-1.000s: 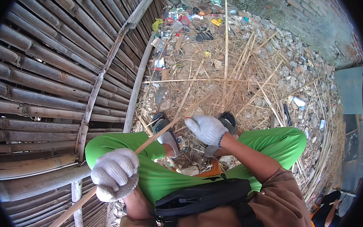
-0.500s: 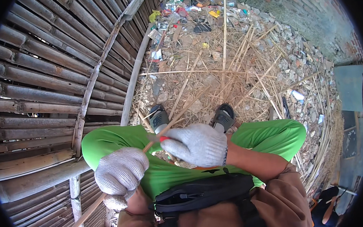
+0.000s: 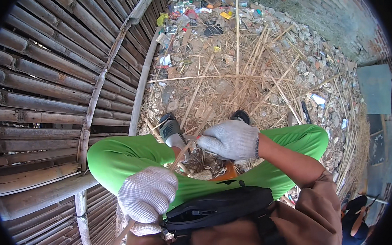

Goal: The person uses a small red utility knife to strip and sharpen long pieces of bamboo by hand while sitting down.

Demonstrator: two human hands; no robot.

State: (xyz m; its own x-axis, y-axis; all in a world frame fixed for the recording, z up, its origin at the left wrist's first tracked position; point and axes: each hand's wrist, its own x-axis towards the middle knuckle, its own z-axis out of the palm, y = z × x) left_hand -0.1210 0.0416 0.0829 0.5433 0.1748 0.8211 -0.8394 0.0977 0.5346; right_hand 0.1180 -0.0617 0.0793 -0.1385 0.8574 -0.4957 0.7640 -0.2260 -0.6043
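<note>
My left hand (image 3: 149, 195), in a whitish knit glove, is wrapped round a thin bamboo strip (image 3: 179, 156). The strip slants across my lap; its lower part comes out below the fist, and its upper end reaches up toward the other hand. My right hand (image 3: 233, 139), gloved alike, is closed on a small knife (image 3: 189, 137). Only the short blade and a bit of red handle show beyond the fingers. The blade lies at the upper part of the strip; whether it touches cannot be told. Green trousers (image 3: 121, 156) cover my bent legs beneath both hands.
A bamboo slat wall (image 3: 46, 95) rises close on my left. Dry straw and long bamboo splints (image 3: 238, 39) lie over rubble ahead, with scattered litter (image 3: 189, 10) behind. A brick wall (image 3: 328, 11) stands far right. A black bag (image 3: 219, 209) rests against my waist.
Both hands have shifted right, the left also downward and the right slightly up. The knife has moved up and right, and the strip has shifted with my left hand.
</note>
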